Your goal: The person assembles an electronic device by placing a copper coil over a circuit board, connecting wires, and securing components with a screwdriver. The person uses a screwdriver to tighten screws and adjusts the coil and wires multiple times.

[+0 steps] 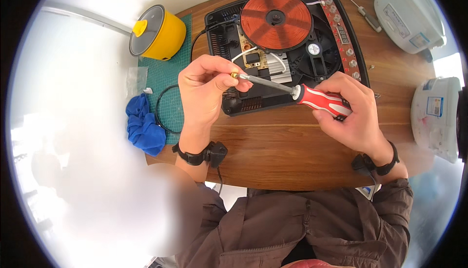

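Observation:
My right hand (352, 109) is closed round the red and white handle of a screwdriver (319, 100), whose shaft points left. At its tip, my left hand (207, 85) pinches a small brass-coloured screw (234, 75) between thumb and forefinger. Tip and screw meet, or nearly so. Beyond both hands lies an opened induction cooker (243, 103), its black housing laid bare. A round copper coil (261, 22) sits over a circuit board (247, 48), a finned metal heat sink (280, 68) and a black fan (325, 61). Along the right side runs a red display board (340, 39).
Left of the cooker, a yellow pot (168, 36) stands on a green cutting mat (170, 107), near a blue cloth (145, 124) and black cable (158, 105). Another screwdriver (369, 18) and loose screws (377, 95) lie right, beside two white containers (409, 14).

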Demonstrator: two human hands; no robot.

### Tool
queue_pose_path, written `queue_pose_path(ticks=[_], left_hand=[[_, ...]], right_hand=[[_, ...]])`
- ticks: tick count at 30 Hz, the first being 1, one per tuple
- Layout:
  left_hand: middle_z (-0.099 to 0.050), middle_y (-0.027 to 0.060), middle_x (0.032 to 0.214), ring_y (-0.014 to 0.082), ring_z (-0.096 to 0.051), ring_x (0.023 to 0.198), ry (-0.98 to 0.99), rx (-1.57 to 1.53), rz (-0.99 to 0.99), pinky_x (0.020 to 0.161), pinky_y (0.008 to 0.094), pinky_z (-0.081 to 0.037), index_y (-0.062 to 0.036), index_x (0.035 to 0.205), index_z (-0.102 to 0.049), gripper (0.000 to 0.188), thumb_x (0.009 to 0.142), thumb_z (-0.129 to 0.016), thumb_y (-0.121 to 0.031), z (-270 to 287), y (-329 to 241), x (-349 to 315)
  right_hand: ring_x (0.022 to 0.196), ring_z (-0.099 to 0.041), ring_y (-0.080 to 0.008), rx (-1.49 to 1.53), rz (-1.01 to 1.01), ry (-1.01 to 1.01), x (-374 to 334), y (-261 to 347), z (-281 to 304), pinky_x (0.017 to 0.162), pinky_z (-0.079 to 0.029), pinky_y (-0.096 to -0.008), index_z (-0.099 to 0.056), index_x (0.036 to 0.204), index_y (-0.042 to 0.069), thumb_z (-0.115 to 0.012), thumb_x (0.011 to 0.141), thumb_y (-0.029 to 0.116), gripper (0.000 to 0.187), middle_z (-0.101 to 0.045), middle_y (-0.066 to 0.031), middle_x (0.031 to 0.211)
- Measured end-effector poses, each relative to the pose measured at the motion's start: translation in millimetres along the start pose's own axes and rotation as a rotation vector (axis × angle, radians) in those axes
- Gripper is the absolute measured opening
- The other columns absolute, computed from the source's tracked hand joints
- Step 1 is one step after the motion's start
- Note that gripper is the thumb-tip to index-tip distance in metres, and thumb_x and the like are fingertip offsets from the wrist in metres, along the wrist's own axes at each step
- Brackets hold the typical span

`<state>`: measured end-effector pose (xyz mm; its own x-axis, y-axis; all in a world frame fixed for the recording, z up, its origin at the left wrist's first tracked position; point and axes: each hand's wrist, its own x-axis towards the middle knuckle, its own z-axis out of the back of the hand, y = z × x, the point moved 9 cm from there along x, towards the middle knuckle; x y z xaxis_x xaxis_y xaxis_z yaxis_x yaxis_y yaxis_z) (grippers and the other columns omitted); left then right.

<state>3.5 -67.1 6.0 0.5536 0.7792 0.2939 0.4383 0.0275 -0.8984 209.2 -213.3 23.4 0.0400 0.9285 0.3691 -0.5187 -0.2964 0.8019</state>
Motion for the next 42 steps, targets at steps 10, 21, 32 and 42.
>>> queue_pose_path(ticks=[10, 21, 32, 42], left_hand=[[-0.072, 0.0161, 0.091, 0.0217, -0.074, 0.074, 0.0, 0.12, 0.055, 0.074, 0.0399, -0.067, 0.0033, 0.099, -0.066, 0.018, 0.092, -0.078, -0.008, 3.7, 4.2, 0.0], [-0.073, 0.0147, 0.091, 0.0213, -0.075, 0.073, -0.011, 0.144, 0.08, 0.074, 0.0402, -0.067, 0.0033, 0.1, -0.066, 0.016, 0.093, -0.076, -0.007, 5.8, 7.6, -0.3], [-0.073, 0.0136, 0.09, 0.0206, -0.075, 0.073, -0.026, 0.18, 0.108, 0.073, 0.0399, -0.067, 0.003, 0.1, -0.067, 0.014, 0.093, -0.076, -0.006, 9.2, 13.2, -0.8], [-0.074, 0.0138, 0.09, 0.0214, -0.075, 0.075, -0.047, 0.29, 0.171, 0.074, 0.037, -0.067, 0.0043, 0.098, -0.069, 0.01, 0.091, -0.075, 0.001, 12.8, 15.2, 2.0]], right_hand=[[0.072, -0.065, -0.0226, -0.118, 0.086, -0.058, 0.9, 5.8, -1.8, 0.063, -0.053, -0.0312, -0.068, 0.103, 0.001, -0.081, 0.074, 0.001, 0.032, -0.066, -0.0097, 0.088], [0.074, -0.067, -0.0238, -0.122, 0.146, -0.114, 1.0, 7.9, -1.2, 0.064, -0.054, -0.0318, -0.068, 0.104, 0.002, -0.082, 0.074, 0.0, 0.034, -0.066, -0.0098, 0.09], [0.073, -0.066, -0.0227, -0.279, 0.199, -0.155, -1.8, 7.6, -0.1, 0.061, -0.055, -0.033, -0.071, 0.108, 0.007, -0.086, 0.069, 0.001, 0.041, -0.065, -0.0067, 0.094], [0.072, -0.064, -0.02, -0.4, 0.3, -0.186, -1.5, 12.7, 1.1, 0.059, -0.052, -0.0316, -0.074, 0.108, 0.008, -0.088, 0.066, 0.002, 0.044, -0.064, -0.0048, 0.092]])
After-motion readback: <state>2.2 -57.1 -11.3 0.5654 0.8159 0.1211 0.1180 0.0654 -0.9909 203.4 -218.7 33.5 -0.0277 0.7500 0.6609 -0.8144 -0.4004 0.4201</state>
